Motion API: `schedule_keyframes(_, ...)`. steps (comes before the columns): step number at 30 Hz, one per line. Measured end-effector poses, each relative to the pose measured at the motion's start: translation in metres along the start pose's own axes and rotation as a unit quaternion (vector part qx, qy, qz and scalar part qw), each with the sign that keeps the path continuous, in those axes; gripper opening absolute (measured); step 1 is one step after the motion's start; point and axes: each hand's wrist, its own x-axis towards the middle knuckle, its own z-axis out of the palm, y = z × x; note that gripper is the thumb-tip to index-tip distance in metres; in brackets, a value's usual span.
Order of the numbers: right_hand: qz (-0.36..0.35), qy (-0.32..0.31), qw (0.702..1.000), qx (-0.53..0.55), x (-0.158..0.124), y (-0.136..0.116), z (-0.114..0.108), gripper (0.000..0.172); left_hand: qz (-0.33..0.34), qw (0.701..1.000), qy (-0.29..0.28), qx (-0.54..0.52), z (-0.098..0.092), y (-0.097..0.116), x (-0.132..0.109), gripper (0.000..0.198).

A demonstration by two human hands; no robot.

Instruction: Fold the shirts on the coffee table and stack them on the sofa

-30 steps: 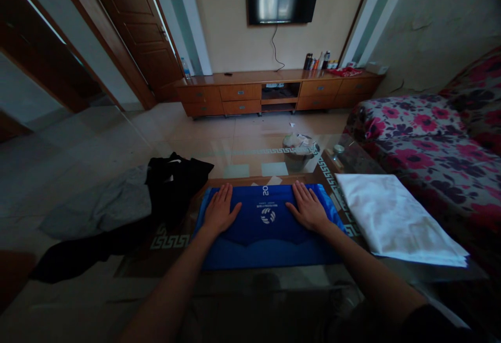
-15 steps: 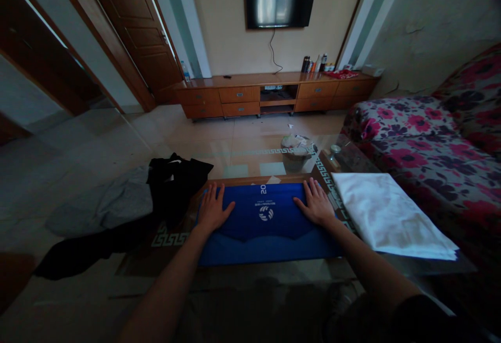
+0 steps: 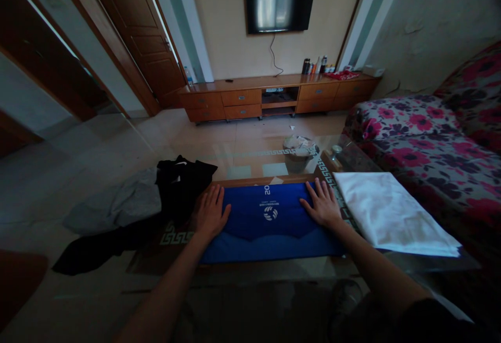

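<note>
A folded blue shirt (image 3: 250, 217) with a white round logo and printing lies flat on the glass coffee table (image 3: 250, 270). My left hand (image 3: 211, 211) rests palm down at its left edge, fingers stretched away from me. At the right edge, my right hand (image 3: 323, 204) lies flat with its fingers spread, touching the cloth. Neither hand grips anything. Close to my right hand is a folded white cloth (image 3: 395, 212). Left of my left hand lies a loose heap of black and grey clothing (image 3: 136, 202).
Beyond the blue shirt, a bin with a bag (image 3: 300, 147) shows past the table. A small glass jar (image 3: 336, 150) stands near the right side. A flowered sofa (image 3: 434, 150) borders the right. A low wooden cabinet (image 3: 242, 97) stands along the far wall under a television (image 3: 281, 1).
My left hand has slid slightly outward to the shirt's left edge, and my right hand has shifted a little to the right. The shirt stays flat. The view has tilted slightly.
</note>
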Motion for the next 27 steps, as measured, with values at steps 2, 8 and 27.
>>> schedule_keyframes(2,-0.021,0.016,1.0,0.003,-0.007,-0.013,-0.007,0.078,0.028,1.0,0.001,-0.012,-0.007,0.016,-0.005,0.065)
schedule_keyframes(8,-0.093,-0.029,0.995,0.029,-0.037,-0.034,-0.011,0.074,0.063,0.995,-0.063,-0.05,-0.006,0.042,-0.029,0.064)
schedule_keyframes(27,-0.138,-0.057,0.988,0.045,-0.054,-0.044,-0.018,0.07,0.085,0.991,-0.067,-0.075,-0.011,0.042,-0.047,0.065)
